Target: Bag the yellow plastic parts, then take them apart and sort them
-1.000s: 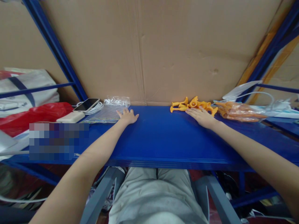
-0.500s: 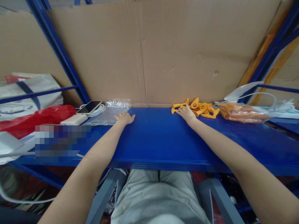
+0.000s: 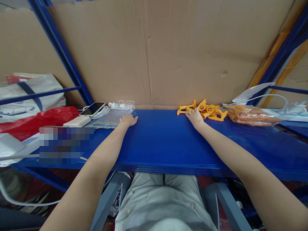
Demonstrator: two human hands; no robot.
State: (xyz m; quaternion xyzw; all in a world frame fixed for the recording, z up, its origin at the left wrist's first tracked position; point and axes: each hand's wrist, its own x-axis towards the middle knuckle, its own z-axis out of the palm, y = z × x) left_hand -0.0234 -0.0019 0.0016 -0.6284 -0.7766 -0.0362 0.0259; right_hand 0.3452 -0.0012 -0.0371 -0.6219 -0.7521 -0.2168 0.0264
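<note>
My left hand [image 3: 128, 120] lies at the right edge of a clear plastic bag [image 3: 109, 116], thumb stretched out and fingers slightly bent. Its fingertips touch or nearly touch the bag. Reaching to the left part of a pile of orange plastic parts [image 3: 211, 110] is my right hand [image 3: 195, 118]. Its fingers are apart and bent over the pieces, hiding some of them. The parts look like small moulded frames with ring-shaped sockets; their exact kind is unclear.
Both hands are over a blue shelf top [image 3: 158, 141], backed by a cardboard sheet [image 3: 178, 54]. To the right lies a plastic bag of orange parts [image 3: 252, 115]. A phone [image 3: 92, 109], a white cable, a white block [image 3: 77, 122] and a red bag [image 3: 48, 118] are at left.
My right hand has shifted slightly right over the orange parts, its fingers more bent. The fingers of my left hand have drawn in a little beside the clear bag.
</note>
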